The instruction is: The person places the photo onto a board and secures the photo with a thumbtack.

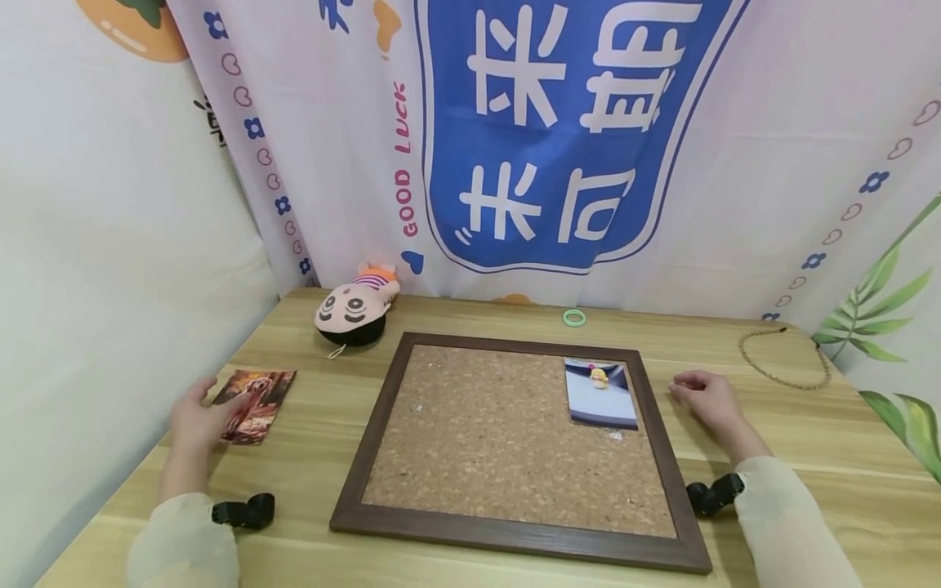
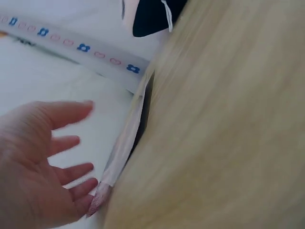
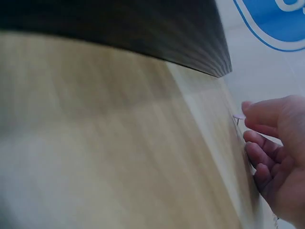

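Note:
Over a photo of a dog among red leaves (image 1: 266, 405) reaches my left hand (image 1: 202, 416), its thumb spread from the other fingers. In the left wrist view the photo (image 2: 128, 143) is seen nearly edge-on, and the fingers of the hand (image 2: 43, 167) extend toward its lower end; contact is unclear. Beside the right rim of the framed corkboard (image 1: 500, 441) rests my right hand (image 1: 711, 402). At its thumb tip in the right wrist view shows a small pale thumbtack (image 3: 238, 117), apparently pinched; the index finger is partly hidden.
A second photo (image 1: 601, 400) with a yellow toy lies at the corkboard's upper right. Behind stand a plush doll (image 1: 356, 306) and a green ring (image 1: 573, 318). A beaded necklace (image 1: 782, 380) lies far right. Printed cloth (image 1: 353, 163) hangs along the back edge.

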### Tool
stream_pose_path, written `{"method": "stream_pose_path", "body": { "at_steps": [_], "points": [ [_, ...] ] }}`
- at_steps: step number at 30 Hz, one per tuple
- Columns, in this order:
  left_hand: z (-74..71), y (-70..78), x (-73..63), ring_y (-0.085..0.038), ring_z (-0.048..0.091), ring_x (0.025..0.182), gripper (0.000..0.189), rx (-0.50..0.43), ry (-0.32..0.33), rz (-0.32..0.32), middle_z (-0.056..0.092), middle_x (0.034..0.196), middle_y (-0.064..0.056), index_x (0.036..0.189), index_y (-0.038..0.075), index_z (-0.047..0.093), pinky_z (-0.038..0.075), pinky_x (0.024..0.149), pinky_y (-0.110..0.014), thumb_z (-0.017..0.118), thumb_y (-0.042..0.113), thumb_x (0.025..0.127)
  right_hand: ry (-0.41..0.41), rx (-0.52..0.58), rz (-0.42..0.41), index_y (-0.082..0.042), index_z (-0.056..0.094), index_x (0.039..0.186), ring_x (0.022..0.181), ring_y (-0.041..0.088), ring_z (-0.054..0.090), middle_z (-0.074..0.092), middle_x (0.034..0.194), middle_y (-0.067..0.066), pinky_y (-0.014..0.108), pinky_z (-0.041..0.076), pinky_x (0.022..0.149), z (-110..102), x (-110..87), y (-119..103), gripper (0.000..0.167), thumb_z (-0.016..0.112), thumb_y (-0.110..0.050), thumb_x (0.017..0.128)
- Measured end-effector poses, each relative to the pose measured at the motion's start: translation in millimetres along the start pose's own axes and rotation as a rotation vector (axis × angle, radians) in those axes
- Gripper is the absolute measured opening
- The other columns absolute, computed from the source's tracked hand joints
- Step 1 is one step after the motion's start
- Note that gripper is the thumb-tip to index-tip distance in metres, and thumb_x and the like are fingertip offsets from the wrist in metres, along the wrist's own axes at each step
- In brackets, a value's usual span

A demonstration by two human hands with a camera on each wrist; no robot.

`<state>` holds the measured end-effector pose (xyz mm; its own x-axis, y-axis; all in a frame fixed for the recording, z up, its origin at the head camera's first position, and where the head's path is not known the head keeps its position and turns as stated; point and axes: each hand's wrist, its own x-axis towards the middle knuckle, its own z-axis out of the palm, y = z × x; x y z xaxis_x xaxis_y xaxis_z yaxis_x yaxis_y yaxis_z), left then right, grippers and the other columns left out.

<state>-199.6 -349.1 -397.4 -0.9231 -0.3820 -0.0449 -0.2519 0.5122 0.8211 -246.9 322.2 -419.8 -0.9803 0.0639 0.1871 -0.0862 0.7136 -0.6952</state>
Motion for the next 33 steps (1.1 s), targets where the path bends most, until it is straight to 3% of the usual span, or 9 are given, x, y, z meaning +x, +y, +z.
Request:
{"method": "stream_pose_path", "body": {
  "at_steps": [5,10,13,20,25,29,33],
  "points": [
    [3.4,-7.3,2.4,-0.051,0.016,0.115,0.077,0.165,0.02,0.005,0.022,0.128,-0.035,0.133,-0.008,0.018,0.017,0.091,-0.055,0.057,0.033,0.081,0.008,-0.039,0.01,0.007,0.061,0.097,0.082,0.029,0.052,0.059,0.092,0.022,0.036,0.04,0.067,0,-2.5,3,0.035,0.057,-0.025,0.083],
    [6.6,-8.7,4.8,-0.052,0.022,0.11,0.067,0.274,0.031,0.064,0.028,0.123,-0.036,0.128,-0.011,0.028,0.018,0.088,-0.056,0.059,0.022,0.078,-0.021,-0.043,0.033,0.006,0.06,0.101,0.091,0.037,0.05,0.056,0.1,0.025,0.044,0.038,0.073,-2,-2.5,3,0.038,0.055,-0.028,0.084],
    [8.8,-7.8,5.7,-0.05,0.029,0.106,0.063,0.269,0.032,0.089,0.032,0.119,-0.036,0.124,-0.014,0.031,0.023,0.087,-0.054,0.06,0.013,0.076,-0.037,-0.064,0.036,0.005,0.06,0.102,0.091,0.037,0.05,0.056,0.101,0.024,0.045,0.038,0.074,-3,-0.4,3,0.039,0.055,-0.029,0.084],
    [11.1,-2.4,6.5,-0.049,0.029,0.108,0.068,0.241,0.003,0.014,0.033,0.12,-0.035,0.127,-0.011,0.029,0.024,0.088,-0.054,0.064,0.01,0.073,-0.045,-0.097,0.035,0.003,0.063,0.098,0.096,0.04,0.048,0.056,0.102,0.023,0.047,0.035,0.078,-3,2.3,3,0.034,0.054,-0.026,0.085],
    [10.7,-1.0,7.5,-0.049,0.028,0.11,0.061,0.227,-0.004,0.007,0.033,0.121,-0.035,0.126,-0.009,0.034,0.025,0.088,-0.053,0.061,0.008,0.075,-0.035,-0.076,0.041,0.004,0.063,0.098,0.097,0.04,0.047,0.056,0.103,0.024,0.048,0.035,0.079,-4,2.2,2,0.033,0.053,-0.025,0.086],
    [9.2,-2.9,8.8,-0.048,0.027,0.111,0.05,0.211,-0.004,0.008,0.032,0.123,-0.034,0.124,-0.009,0.038,0.026,0.087,-0.053,0.051,0.006,0.078,-0.013,-0.017,0.058,0.006,0.062,0.097,0.092,0.035,0.05,0.058,0.098,0.023,0.039,0.039,0.073,-4,1.5,1,0.032,0.054,-0.022,0.085],
    [5.7,-6.3,9.2,-0.045,0.033,0.105,0.046,0.203,-0.016,0.019,0.036,0.117,-0.033,0.123,-0.009,0.039,0.034,0.078,-0.05,0.044,0.007,0.08,-0.023,0.114,0.093,0.011,0.058,0.098,0.075,0.02,0.054,0.06,0.086,0.017,0.025,0.043,0.059,-7,2.1,0,0.029,0.054,-0.014,0.084]
  ]
}}
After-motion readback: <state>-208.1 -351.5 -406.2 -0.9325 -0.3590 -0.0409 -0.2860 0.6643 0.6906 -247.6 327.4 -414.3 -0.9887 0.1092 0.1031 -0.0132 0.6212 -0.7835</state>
